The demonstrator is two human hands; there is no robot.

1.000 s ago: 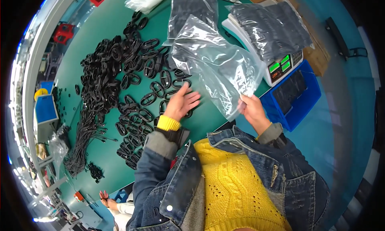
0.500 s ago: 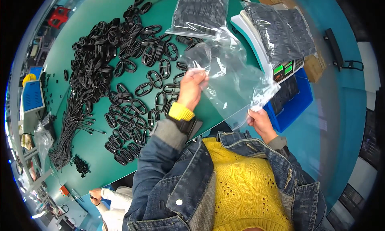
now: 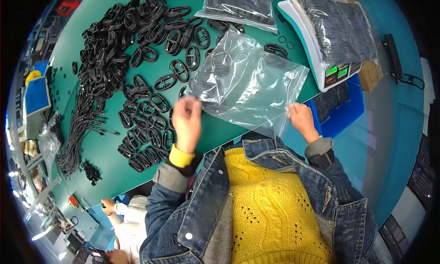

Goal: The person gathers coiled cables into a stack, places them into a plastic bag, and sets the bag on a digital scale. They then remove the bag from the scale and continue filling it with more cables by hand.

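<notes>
A clear plastic bag point(image 3: 256, 87) is spread above the front edge of the green table point(image 3: 91, 197). Its right edge is pinched between the fingers of my right hand point(image 3: 302, 121). My left hand point(image 3: 187, 126) is by the bag's left edge, over the coiled cables. Motion smears its fingers, so I cannot tell whether they grip the plastic. Several black coiled cables point(image 3: 145, 131) lie left of that hand, and more coils show dimly through the bag. One coil point(image 3: 276, 50) rests just beyond the bag, beside thin black rings point(image 3: 290, 45).
A large pile of black cables point(image 3: 107, 48) covers the left of the table. Far off lies a filled bag point(image 3: 240, 7); another bag of cables point(image 3: 339, 30) sits on a scale point(image 3: 316, 78). A blue bin point(image 3: 350, 110) stands right. Another person's sleeve point(image 3: 130, 213) is at lower left.
My left hand has moved left and nearer to me, and the clear bag has spread flatter and wider. My right hand has risen slightly, still at the bag's edge. The view has shifted a little.
</notes>
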